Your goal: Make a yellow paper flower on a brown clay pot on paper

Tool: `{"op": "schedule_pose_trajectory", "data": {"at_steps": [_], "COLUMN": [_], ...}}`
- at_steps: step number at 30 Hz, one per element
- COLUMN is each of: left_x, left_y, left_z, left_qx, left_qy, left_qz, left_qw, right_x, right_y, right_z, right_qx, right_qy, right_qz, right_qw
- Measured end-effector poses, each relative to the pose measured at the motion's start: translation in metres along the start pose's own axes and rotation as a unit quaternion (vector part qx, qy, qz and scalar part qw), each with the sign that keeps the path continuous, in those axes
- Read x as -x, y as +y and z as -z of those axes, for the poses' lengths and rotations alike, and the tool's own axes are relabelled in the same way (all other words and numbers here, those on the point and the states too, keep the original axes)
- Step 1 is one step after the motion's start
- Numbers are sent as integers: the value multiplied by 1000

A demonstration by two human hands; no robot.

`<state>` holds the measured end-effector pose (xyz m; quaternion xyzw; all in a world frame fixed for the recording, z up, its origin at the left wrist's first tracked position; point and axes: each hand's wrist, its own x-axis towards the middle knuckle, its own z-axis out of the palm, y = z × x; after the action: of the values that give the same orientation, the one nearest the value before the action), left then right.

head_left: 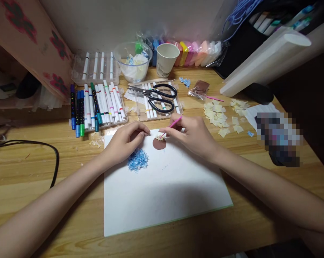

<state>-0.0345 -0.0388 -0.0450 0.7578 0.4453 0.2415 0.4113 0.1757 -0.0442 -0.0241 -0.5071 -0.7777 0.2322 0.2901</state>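
My right hand (192,134) pinches a thin pink stick (175,122), its lower end at pale yellow petal-like pieces (160,137). Those pieces sit at the top of a brown disc (159,144) on a white sheet of paper (162,200). Loosely bent, my left hand (126,140) rests on the paper's upper left, a gap between thumb and forefinger and nothing visible in it. Just below that hand lies a round patch of small blue and white scraps (138,160). Faint blue specks mark the paper beneath the disc.
Loose yellow scraps (214,114) lie right of the paper. Behind it are black-handled scissors (158,96) on a marker case, more markers (105,104), a clear bowl (132,68), a paper cup (167,59) and a brown clay packet (201,89). A white roll (266,61) leans right.
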Motion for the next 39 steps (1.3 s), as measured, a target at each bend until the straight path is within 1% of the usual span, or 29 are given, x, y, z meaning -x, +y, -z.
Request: {"op": "schedule_pose_trajectory", "data": {"at_steps": [4, 6, 9, 11, 17, 21, 25, 30, 32, 34, 36, 39], "left_x": [0, 0, 0, 0, 0, 0, 1, 0, 0, 0, 0, 0], "left_y": [0, 1, 1, 1, 0, 1, 2, 2, 1, 1, 1, 1], "left_z": [0, 0, 0, 0, 0, 0, 1, 1, 0, 0, 0, 0], "left_qx": [1, 0, -7, -11, -13, -18, -19, -15, -16, -17, -17, -16], "left_qy": [2, 3, 2, 1, 2, 4, 4, 3, 1, 1, 0, 1], "left_qz": [-3, -2, 2, 2, 3, 1, -1, -6, -7, -6, -6, -7], "left_qw": [1000, 1000, 1000, 1000, 1000, 1000, 1000, 1000, 1000, 1000, 1000, 1000], "right_x": [3, 7, 12, 15, 18, 18, 18, 17, 16, 17, 17, 17], "right_y": [-3, -3, 1, 5, 15, 15, 13, 13, 12, 10, 8, 7], "right_z": [5, 9, 13, 12, -1, -6, -6, -5, -3, -1, 1, 2], "right_qx": [-1, -8, -25, -45, -135, -191, -221, -223, -216, -193, -145, -57], "right_qy": [-31, -19, 26, 41, 30, 35, 53, 40, 41, 51, 55, 28], "right_qz": [31, 31, -4, -36, -115, -133, -131, -127, -114, -89, -53, -13], "right_qw": [999, 999, 999, 998, 984, 972, 965, 966, 969, 976, 986, 998]}}
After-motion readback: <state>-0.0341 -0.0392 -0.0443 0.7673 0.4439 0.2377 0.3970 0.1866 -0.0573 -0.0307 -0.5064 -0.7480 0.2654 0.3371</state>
